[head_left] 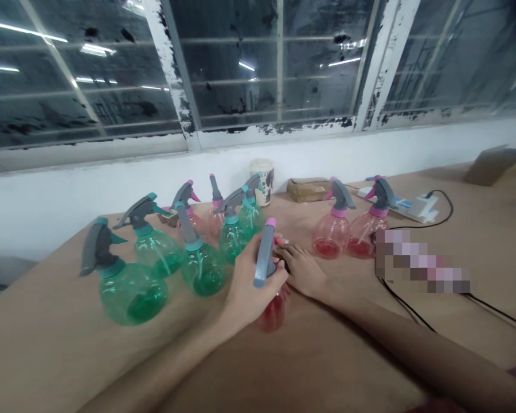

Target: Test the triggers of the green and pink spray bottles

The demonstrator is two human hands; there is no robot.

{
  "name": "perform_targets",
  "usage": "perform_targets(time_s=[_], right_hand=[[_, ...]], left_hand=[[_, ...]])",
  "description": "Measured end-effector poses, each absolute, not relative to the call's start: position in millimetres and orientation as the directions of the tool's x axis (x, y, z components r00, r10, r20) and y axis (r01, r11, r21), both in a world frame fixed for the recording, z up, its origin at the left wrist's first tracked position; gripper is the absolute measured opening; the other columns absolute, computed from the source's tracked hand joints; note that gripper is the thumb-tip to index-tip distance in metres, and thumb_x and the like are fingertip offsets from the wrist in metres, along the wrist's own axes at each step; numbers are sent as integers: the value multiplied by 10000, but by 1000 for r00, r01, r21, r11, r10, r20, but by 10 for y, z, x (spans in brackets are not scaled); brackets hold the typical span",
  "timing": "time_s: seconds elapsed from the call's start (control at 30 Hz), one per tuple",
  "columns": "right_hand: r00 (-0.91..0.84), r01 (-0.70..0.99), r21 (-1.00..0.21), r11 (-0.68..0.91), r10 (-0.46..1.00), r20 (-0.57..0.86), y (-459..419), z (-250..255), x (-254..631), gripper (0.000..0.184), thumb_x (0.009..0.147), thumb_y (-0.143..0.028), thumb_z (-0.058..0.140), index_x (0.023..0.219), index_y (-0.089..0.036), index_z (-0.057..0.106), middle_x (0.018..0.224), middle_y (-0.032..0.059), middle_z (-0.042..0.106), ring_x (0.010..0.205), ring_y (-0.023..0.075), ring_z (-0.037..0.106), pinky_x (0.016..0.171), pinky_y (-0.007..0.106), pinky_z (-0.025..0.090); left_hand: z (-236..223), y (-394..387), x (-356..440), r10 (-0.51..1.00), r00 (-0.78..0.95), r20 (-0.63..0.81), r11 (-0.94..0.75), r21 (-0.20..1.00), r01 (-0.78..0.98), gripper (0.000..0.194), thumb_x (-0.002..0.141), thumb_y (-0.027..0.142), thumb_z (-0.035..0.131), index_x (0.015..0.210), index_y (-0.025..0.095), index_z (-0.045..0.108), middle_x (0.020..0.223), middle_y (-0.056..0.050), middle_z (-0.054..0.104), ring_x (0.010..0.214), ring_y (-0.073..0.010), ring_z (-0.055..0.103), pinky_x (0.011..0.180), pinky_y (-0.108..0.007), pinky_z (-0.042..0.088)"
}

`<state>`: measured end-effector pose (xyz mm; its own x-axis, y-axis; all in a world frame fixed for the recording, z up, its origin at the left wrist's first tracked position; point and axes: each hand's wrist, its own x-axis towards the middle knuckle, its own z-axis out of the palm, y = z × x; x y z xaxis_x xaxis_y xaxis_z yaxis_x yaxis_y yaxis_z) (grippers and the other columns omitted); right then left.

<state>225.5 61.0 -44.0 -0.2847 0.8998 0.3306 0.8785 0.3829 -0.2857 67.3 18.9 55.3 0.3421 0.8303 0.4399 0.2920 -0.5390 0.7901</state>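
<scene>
My left hand [251, 278] is wrapped round the neck of a spray bottle [272, 314] with a clear pink body, some red liquid and a grey trigger head tipped in pink. Beside it, my right hand [303, 269] reaches in with its fingers stretched toward the bottle. Whether those fingertips touch the bottle I cannot tell. To the left stand several green spray bottles [204, 272], each with green liquid. Two pink spray bottles [329, 232] with red liquid stand side by side to the right. More pink bottles [216, 221] are partly hidden behind the green ones.
A patterned paper cup [263, 183] and a brown parcel [308, 189] sit by the wall. Further right are a white power strip [419, 207] with a black cable, a blurred-out object [425, 261] with cords, and a cardboard box [496, 163]. Windows rise behind the wooden table [335, 355].
</scene>
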Motion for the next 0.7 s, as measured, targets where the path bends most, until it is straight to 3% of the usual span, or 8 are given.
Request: perform_targets(time_s=[0.17,0.43,0.53,0.7], right_hand=[[-275,896,-257,361,908,317,584,-414,2250,446,900,-392,395,1211,-94,513,1304,172,484,1194,273,423,996,413,322],[-270,896,-264,356,911,311,615,-439,2252,514,890,-455,411,1268,-113,472,1355,159,445,1262,266,362,1024,410,293],[-271,893,-272,358,911,311,618,-434,2251,520,891,-457,410,1270,-107,472,1352,163,447,1262,260,361,1023,402,295],[-262,891,-284,355,912,317,591,-395,2243,495,891,-444,410,1243,-108,499,1330,161,466,1230,252,394,1020,388,300]], left_hand=[[603,162,698,788,358,501,-603,746,283,240,715,82,540,930,188,559,914,-24,633,827,-158,628,746,-287,515],[630,152,644,753,376,541,-652,692,310,101,716,117,549,765,196,511,782,-2,606,698,-149,598,674,-294,498],[649,156,633,755,397,522,-646,696,312,103,729,122,540,803,191,523,782,-2,614,698,-150,603,689,-298,497],[622,199,637,742,386,548,-662,687,299,264,769,138,545,1026,195,519,993,-32,634,876,-178,619,803,-318,488]])
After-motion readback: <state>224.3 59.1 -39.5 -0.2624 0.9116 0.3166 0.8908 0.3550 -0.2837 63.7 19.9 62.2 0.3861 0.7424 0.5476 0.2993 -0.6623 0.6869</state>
